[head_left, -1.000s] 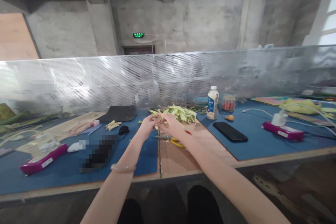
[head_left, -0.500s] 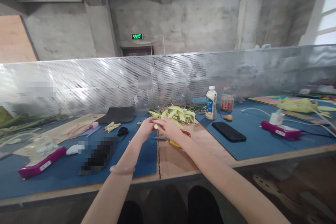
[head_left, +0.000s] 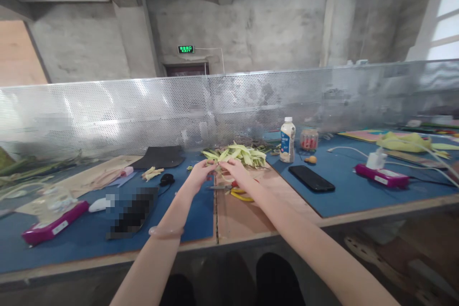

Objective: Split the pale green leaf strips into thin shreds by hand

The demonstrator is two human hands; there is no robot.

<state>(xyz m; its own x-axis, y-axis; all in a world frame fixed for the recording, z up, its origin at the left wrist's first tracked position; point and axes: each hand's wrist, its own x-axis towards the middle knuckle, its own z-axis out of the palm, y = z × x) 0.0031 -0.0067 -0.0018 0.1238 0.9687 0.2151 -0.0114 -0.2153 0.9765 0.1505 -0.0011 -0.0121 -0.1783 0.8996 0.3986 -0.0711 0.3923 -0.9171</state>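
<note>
Both my hands meet over the table, their fingertips close together in front of a pile of pale green, husk-like leaf strips (head_left: 247, 154). My left hand (head_left: 201, 174) is closed in a pinch, and my right hand (head_left: 234, 172) pinches just to its right. A thin pale plant strip (head_left: 225, 180) seems to run between the fingers and curve down below them; its ends are partly hidden. Beneath my right hand and forearm lies a pair of scissors (head_left: 242, 195) with yellow and red handles, the blades pointing left.
To the right stand a bottle (head_left: 287, 141) and a jar with red contents (head_left: 309, 140), with a black phone (head_left: 311, 178) in front. Magenta power strips (head_left: 382, 176) lie on both sides. A black sheet (head_left: 159, 157) is at left. A perforated metal panel (head_left: 244, 105) closes off the back.
My hands have drawn slightly apart at the fingertips, and a curved pale strip now shows below them. More of the scissors' yellow handle is visible. The view has shifted a little.
</note>
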